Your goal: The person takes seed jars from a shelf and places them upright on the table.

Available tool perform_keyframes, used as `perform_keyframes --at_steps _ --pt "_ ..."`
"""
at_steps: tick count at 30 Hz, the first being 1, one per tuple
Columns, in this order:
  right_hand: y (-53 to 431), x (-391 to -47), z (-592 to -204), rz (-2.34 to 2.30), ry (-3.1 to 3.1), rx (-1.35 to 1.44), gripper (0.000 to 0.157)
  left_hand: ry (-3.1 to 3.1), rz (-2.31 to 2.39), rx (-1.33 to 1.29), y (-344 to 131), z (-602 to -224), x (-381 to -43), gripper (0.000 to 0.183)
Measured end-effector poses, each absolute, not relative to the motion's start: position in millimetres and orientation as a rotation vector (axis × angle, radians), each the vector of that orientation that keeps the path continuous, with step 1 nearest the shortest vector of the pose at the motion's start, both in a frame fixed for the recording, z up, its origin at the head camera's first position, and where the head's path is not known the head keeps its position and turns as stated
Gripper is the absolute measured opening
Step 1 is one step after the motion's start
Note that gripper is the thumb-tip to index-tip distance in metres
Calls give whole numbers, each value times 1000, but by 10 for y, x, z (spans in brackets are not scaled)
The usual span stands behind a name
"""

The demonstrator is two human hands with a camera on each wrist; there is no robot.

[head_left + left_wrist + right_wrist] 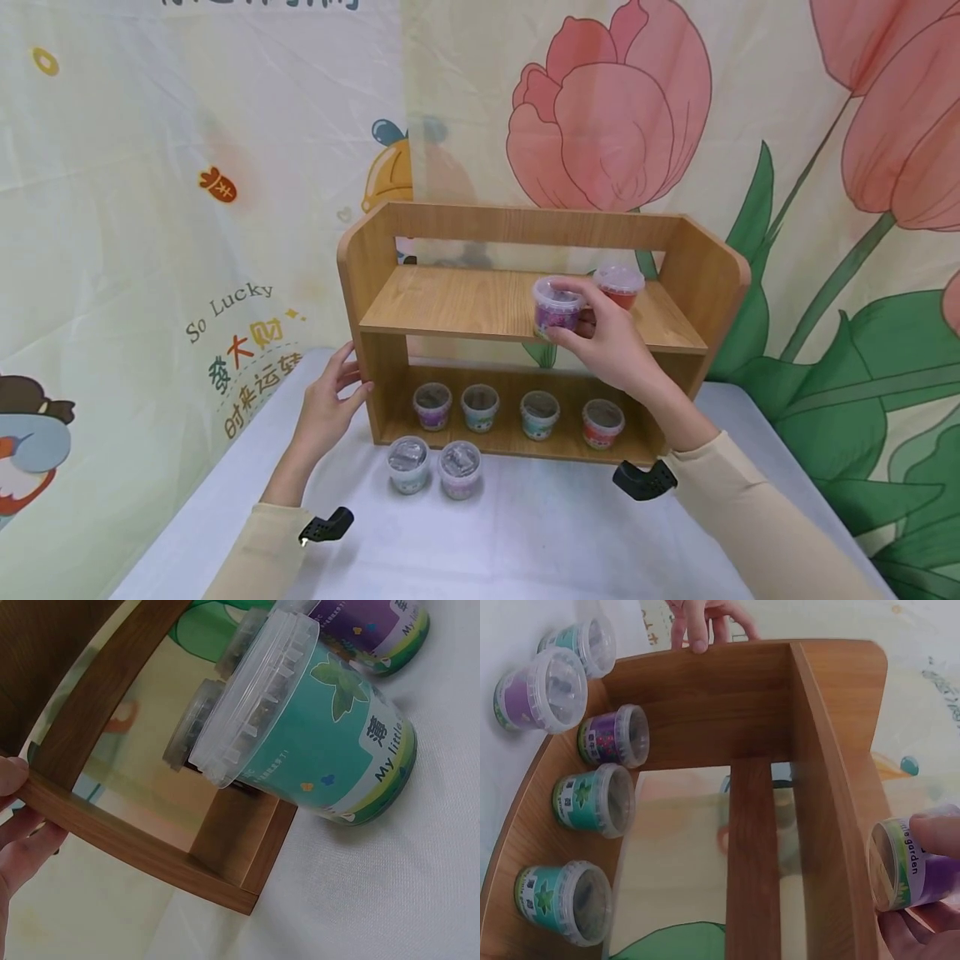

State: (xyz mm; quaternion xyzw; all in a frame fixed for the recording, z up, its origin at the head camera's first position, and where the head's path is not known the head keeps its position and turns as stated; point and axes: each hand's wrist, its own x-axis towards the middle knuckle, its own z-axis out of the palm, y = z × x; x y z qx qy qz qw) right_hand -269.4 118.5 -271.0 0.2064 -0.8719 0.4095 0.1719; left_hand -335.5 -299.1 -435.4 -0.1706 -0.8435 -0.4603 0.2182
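While we pinch purple-labelled cup [551,317] by its sides in right hand [609,337], leaving base [883,866] uncovered, at upper shelf's front edge [450,333], red cup [622,287] sits at its two o'clock; our left hand [327,407], fingers loosely extended, touches rack's nine-o'clock panel [367,258], likely steadying it
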Motion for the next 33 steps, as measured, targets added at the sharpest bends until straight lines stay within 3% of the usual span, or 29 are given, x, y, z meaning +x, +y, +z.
perform_keyframes --at_steps 14,33 --pt "1185 -2342 -2838 1146 -2485 644 70 -2350 -1274 -463 -3005 -4378 -3370 82" --pt "1044 -2195 -3832 1391 -2541 585 66 -2337 -1267 -470 -3004 -4366 -3361 82"
